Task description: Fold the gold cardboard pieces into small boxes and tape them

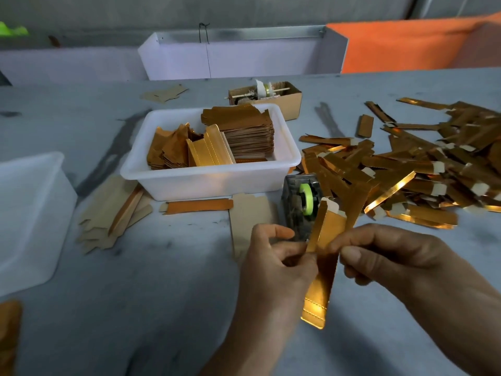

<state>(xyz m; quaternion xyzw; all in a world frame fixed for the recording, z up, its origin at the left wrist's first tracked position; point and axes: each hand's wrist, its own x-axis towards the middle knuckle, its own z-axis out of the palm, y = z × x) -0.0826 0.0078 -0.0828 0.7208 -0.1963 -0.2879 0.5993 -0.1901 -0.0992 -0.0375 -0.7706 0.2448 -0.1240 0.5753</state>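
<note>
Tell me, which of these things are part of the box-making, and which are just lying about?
In the job: gold piece held by left hand and right hand; tape dispenser; tub of blanks; pile of folded pieces.
Lying about: brown box; empty tub; orange panel.

Gold foil card, milky plastic, matt grey tabletop.

Glossy, mirror-bright gold facing on the folded cardboard piece (322, 270), with stitched-looking embossed lines near its lower end and plain pale matt card at the top flap; same shiny foil over the heap of folded boxes (423, 169), dull beige paper at their tabs. Translucent, smooth white plastic in the tub (206, 183); a duller coppery sheen on the flat stack (246, 131) inside. Clear greyish plastic on the tape dispenser (298, 202), lime-green glossy roll. Raw brown corrugated card in the small carton (291, 101). Matt, smudged grey table (135, 294).
</note>
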